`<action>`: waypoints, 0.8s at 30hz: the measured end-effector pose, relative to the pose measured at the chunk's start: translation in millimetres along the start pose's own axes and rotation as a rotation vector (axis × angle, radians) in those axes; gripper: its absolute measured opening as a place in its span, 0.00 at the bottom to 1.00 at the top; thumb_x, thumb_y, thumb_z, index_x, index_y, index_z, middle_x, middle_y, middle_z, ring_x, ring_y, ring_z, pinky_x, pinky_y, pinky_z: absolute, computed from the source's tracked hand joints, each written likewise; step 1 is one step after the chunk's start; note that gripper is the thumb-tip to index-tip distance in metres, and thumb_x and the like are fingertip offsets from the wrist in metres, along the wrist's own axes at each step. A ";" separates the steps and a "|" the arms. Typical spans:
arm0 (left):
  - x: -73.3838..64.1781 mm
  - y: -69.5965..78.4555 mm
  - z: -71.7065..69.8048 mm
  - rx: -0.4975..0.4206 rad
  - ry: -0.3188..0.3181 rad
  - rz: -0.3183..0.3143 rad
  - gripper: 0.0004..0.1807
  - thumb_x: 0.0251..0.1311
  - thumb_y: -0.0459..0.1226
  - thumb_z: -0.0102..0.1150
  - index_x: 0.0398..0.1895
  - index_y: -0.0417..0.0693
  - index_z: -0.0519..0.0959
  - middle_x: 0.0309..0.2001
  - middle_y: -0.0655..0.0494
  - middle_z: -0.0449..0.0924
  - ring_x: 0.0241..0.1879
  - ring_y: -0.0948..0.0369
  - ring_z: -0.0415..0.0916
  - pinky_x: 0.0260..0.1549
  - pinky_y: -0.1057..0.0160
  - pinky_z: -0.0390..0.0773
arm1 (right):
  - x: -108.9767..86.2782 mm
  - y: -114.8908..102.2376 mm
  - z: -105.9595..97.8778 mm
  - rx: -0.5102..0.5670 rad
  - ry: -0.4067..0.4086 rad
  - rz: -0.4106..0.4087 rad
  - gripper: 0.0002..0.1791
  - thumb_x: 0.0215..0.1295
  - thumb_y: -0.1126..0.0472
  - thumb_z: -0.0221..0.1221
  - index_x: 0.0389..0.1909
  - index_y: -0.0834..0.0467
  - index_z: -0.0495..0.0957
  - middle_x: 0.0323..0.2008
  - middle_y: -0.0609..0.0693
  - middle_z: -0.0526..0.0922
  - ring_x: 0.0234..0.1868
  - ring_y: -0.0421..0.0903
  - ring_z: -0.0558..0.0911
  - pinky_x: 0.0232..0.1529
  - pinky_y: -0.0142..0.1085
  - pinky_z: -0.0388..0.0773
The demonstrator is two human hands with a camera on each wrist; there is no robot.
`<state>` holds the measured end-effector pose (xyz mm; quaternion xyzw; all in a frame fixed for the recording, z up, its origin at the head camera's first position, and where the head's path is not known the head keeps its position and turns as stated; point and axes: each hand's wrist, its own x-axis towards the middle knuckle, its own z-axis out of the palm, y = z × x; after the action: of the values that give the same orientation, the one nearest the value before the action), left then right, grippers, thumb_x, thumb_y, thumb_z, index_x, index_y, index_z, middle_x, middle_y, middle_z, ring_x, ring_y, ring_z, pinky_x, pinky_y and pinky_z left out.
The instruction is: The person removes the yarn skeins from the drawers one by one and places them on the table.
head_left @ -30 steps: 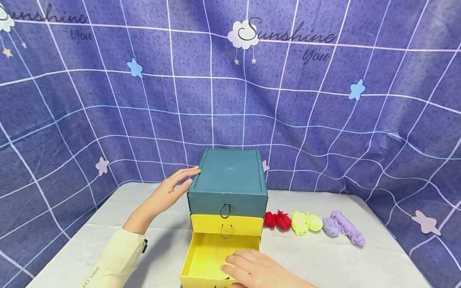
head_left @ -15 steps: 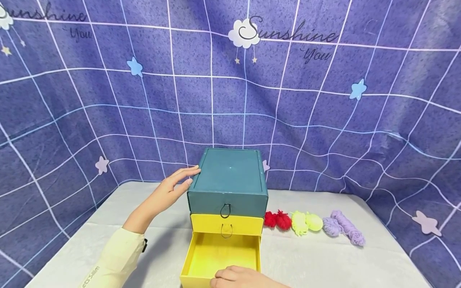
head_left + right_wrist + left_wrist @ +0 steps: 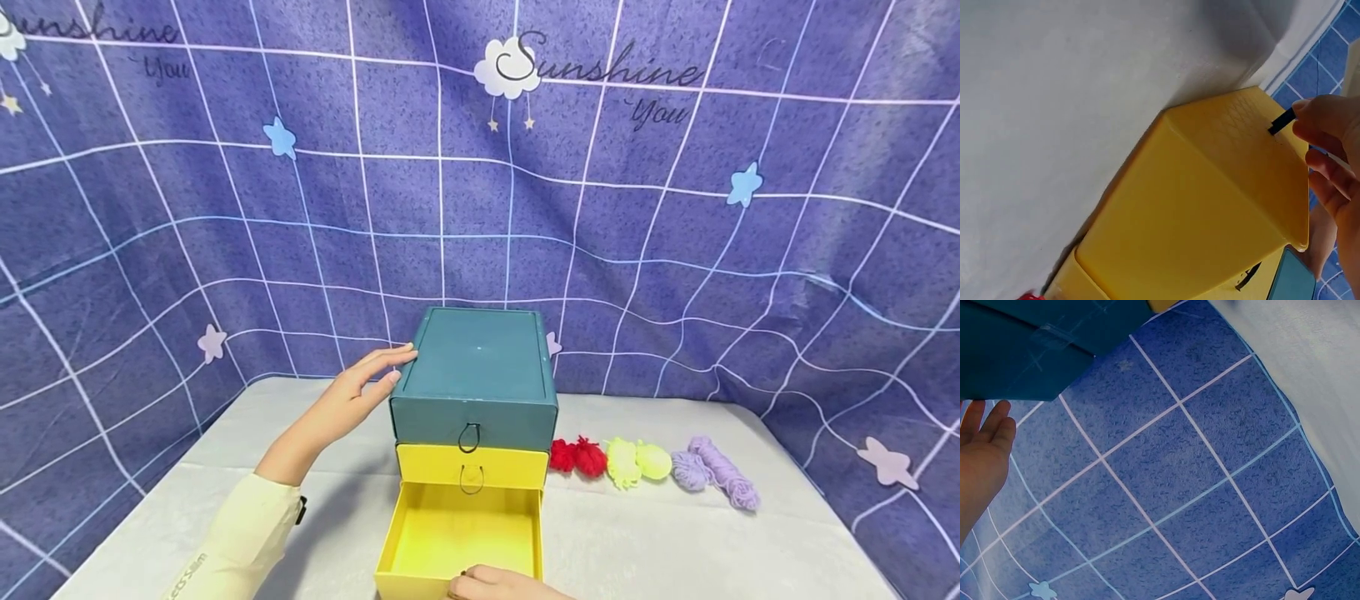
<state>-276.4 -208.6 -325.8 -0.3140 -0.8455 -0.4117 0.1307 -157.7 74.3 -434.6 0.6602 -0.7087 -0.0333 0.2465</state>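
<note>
A small drawer chest stands on the table, with a teal top unit (image 3: 480, 358) above a yellow middle drawer (image 3: 435, 467). Below, a yellow bottom drawer (image 3: 465, 525) is pulled out and its inside looks bare. Extended fingers of my left hand (image 3: 348, 404) rest on the teal unit's left top edge. At the bottom drawer's front is my right hand (image 3: 506, 586). In the right wrist view, its thumb and index finger pinch the black pull loop (image 3: 1282, 121) on that drawer, while the other fingers curl loosely beside the drawer front.
Right of the chest, in a row on the white-covered table (image 3: 637, 550), lie red yarn bundles (image 3: 590, 458), yellow-green yarn bundles (image 3: 624, 463) and purple yarn skeins (image 3: 723, 475). A blue grid-patterned curtain (image 3: 637, 208) encloses the back and sides.
My right hand has come down and back from over the open bottom drawer to its front, where it now pinches the pull loop. Left hand, chest and yarn stay in place.
</note>
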 end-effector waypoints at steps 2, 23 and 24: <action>0.4 0.0 -0.1 0.000 -0.004 -0.001 0.20 0.74 0.39 0.45 0.66 0.53 0.70 0.70 0.54 0.62 0.70 0.51 0.55 0.63 0.38 0.56 | -0.4 -1.3 0.5 -0.018 0.013 0.003 0.11 0.75 0.54 0.47 0.51 0.46 0.75 0.39 0.39 0.70 0.43 0.33 0.69 0.50 0.19 0.65; -0.1 2.4 0.0 -0.002 -0.001 -0.008 0.20 0.74 0.40 0.45 0.66 0.54 0.70 0.70 0.54 0.63 0.70 0.51 0.55 0.64 0.39 0.56 | 7.0 18.5 2.0 -0.127 -0.215 0.068 0.16 0.72 0.41 0.47 0.45 0.44 0.78 0.42 0.36 0.77 0.45 0.35 0.71 0.50 0.24 0.67; 0.0 2.5 0.2 -0.001 0.001 -0.006 0.20 0.74 0.40 0.45 0.66 0.53 0.71 0.70 0.54 0.63 0.70 0.51 0.55 0.64 0.39 0.56 | 6.9 20.2 2.8 -0.139 -0.218 0.081 0.18 0.72 0.40 0.46 0.45 0.45 0.79 0.42 0.37 0.78 0.46 0.36 0.72 0.50 0.25 0.68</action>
<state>-274.8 -207.3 -324.3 -0.3116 -0.8461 -0.4126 0.1296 -177.4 69.5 -427.4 0.6048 -0.7534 -0.1440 0.2142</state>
